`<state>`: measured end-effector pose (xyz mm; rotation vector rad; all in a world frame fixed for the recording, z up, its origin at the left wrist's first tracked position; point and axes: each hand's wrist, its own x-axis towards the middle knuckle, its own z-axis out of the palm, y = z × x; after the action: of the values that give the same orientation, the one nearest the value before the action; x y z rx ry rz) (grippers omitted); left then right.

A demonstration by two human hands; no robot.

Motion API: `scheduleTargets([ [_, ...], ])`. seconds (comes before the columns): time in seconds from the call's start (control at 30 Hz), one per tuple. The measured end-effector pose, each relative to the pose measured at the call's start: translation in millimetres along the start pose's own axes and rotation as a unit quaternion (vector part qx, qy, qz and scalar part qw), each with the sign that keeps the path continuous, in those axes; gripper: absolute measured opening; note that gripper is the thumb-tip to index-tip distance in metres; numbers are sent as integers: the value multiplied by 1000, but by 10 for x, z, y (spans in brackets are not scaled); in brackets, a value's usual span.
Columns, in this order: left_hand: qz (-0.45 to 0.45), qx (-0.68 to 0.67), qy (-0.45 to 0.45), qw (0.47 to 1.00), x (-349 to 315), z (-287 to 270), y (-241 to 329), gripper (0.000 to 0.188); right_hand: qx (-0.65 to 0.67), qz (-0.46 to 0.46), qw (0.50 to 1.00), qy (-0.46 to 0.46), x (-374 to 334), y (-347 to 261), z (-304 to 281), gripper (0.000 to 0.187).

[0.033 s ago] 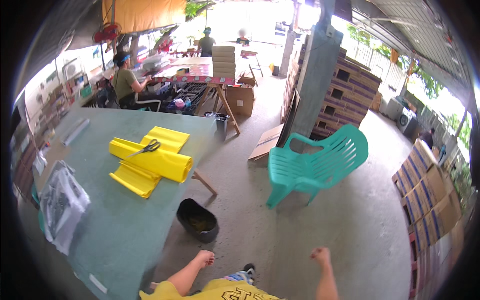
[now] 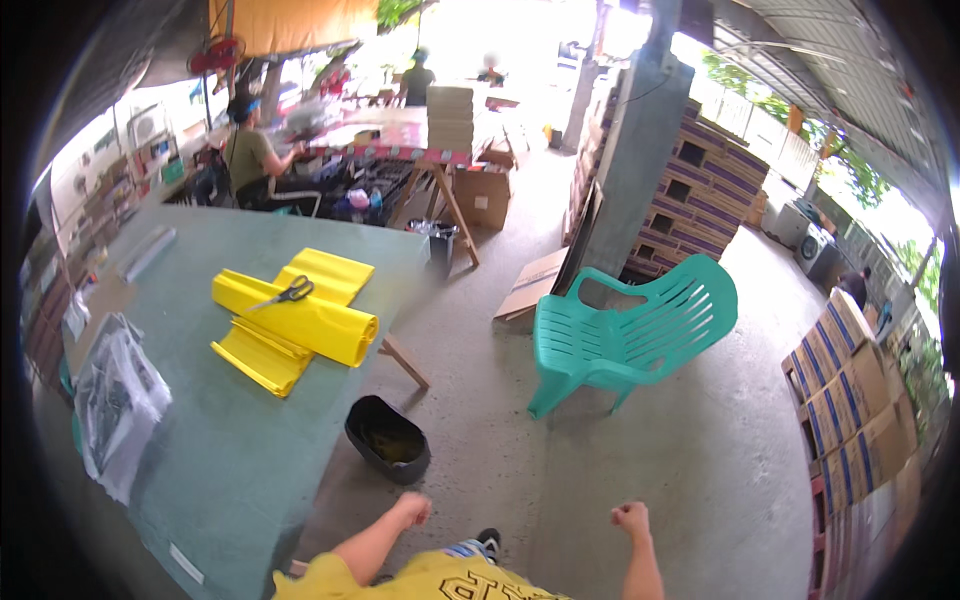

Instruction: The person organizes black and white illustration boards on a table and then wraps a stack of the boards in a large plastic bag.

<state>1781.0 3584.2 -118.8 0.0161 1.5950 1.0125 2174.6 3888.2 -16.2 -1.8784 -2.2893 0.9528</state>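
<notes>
My left hand (image 2: 412, 509) hangs loosely curled over the floor, near a black bin (image 2: 370, 412) beside the table. My right hand (image 2: 630, 518) is also curled, low in front of me at the right. Nothing shows in either hand, and neither touches anything. On the green-topped table (image 2: 235, 460) to my left lies a roll of yellow sheet material (image 2: 343, 334) across other folded yellow sheets (image 2: 262, 358). Scissors with dark handles (image 2: 297, 289) rest on the roll. A crumpled clear plastic bag (image 2: 122, 405) lies along the table's left side.
A green plastic armchair (image 2: 640, 335) stands ahead to the right, by a grey post (image 2: 640, 150). Stacked cartons (image 2: 850, 400) line the right side, with more cartons (image 2: 700, 185) behind the post. One person (image 2: 250, 160) sits at a farther table; others are beyond.
The view has shifted slightly, so the table and chair sit a little differently in it. My right hand appears slightly farther left; both hands stay curled and apart from everything.
</notes>
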Motion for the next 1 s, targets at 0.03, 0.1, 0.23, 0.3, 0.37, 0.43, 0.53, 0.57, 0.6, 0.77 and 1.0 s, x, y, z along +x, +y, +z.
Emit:
scheduleTargets([
  [0.03, 24, 29, -26, 999, 212, 379, 231, 12, -38, 26, 999, -15, 13, -2, -96, 29],
  [0.1, 105, 107, -102, 983, 510, 969, 1019, 24, 147, 203, 967, 53, 261, 356, -207, 30],
  [0.23, 322, 329, -166, 872, 652, 1714, 2575, 36, 267, 434, 860, 39, 520, 999, -278, 27],
  [0.3, 292, 313, -160, 890, 983, 1790, 3150, 35, 270, 486, 831, 27, 896, 965, -345, 26],
  [0.37, 230, 249, -162, 927, 1473, 1806, 3517, 34, 268, 499, 824, 28, 1521, 747, -498, 25],
  [0.43, 226, 252, -137, 931, 1997, 1736, 3892, 32, 274, 480, 832, 51, 2380, 452, -739, 24],
  [0.53, 217, 219, -72, 948, 2200, 1210, 4751, 32, 279, 404, 870, 52, 4003, -481, -957, 22],
  [0.57, 256, 180, -74, 947, 2179, 1079, 5103, 32, 290, 360, 885, 52, 4536, -903, -942, 22],
  [0.6, 263, 152, -20, 953, 2242, 859, 5328, 31, 297, 305, 904, 41, 5037, -1438, -862, 21],
  [0.77, 199, -52, 102, 973, 2827, -93, 6124, 25, 334, -11, 932, -142, 6982, -4299, 106, 22],
  [1.0, 139, -122, 237, 954, 4355, -1264, 7733, 17, 123, -145, 956, -221, 8313, -6536, 928, 29],
])
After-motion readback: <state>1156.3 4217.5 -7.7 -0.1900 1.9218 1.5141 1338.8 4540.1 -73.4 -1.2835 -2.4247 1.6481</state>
